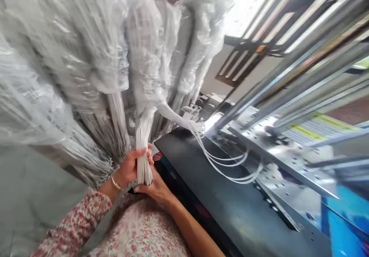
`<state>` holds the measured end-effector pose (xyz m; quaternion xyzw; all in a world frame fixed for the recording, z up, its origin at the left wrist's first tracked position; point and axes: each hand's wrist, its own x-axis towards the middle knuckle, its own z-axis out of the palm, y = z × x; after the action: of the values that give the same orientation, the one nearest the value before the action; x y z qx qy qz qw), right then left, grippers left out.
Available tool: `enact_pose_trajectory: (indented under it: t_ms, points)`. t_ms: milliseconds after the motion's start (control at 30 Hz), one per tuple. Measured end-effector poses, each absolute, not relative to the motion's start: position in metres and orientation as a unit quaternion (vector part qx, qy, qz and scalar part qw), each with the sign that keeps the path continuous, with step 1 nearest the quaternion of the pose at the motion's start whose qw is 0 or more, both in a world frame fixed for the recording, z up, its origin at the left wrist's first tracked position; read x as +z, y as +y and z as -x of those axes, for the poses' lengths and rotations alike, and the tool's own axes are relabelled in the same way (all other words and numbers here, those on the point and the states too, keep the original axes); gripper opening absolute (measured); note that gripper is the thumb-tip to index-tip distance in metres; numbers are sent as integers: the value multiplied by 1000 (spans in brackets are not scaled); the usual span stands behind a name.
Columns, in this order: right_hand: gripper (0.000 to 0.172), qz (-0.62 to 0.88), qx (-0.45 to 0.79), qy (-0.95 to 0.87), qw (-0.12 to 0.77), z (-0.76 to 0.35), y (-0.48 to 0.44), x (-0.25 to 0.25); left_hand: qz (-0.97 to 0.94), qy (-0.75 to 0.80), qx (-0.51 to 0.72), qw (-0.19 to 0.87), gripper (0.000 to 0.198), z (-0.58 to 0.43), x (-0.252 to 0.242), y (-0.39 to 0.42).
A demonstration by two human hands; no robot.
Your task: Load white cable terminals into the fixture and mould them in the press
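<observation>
A thick bundle of white wires point(144, 134) hangs down in front of me, its upper part wrapped in clear plastic. Around the bundle, near its lower end, my left hand point(133, 165) is closed, with a bracelet at the wrist. Lower down, my right hand point(152, 184) is at the cut ends, its thumb under them and its fingers partly behind the bundle. A few loose white wires point(213, 162) branch off to the right and loop over the dark machine top.
More plastic-wrapped wire bundles point(95, 37) crowd the left and back. On the right stands a machine with a dark flat top point(219, 203), a metal rail point(276, 207) and long metal bars point(288, 76). A blue surface point(348, 218) shows at lower right.
</observation>
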<state>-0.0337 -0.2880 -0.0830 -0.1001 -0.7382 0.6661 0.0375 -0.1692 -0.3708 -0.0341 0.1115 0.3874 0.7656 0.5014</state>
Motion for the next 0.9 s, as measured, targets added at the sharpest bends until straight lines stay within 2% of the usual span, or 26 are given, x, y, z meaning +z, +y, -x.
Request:
enact_pose_trajectory:
  t_ms: [100,167,267,367,533,633,733,800,900]
  points:
    - [46,45,690,-720,-66,27,-274,-72,-60,327,764,553,32,144,-17,-362]
    - [35,64,659,-744,-86,1,-259,-54,-14,302,770,562,28,140,-11,-351]
    - [35,124,574,-808,-42,-50,-236,-10,51,241,766,594,23,136,0,-319]
    - [37,201,489,-848,-32,-101,-214,43,65,207,751,624,27,120,16,-280]
    - [35,279,492,-822,-68,-178,-184,101,21,254,740,623,33,97,30,-238]
    - [37,297,583,-750,-96,-213,-178,100,-3,300,720,626,34,88,18,-229]
    - [33,288,693,-654,-91,-226,-181,75,-27,342,675,653,32,71,-2,-233]
    - [31,272,739,-609,-88,-223,-184,56,-49,373,618,690,29,60,-13,-240]
    - [36,251,784,-560,-93,-210,-186,39,-93,411,575,701,33,50,-18,-253]
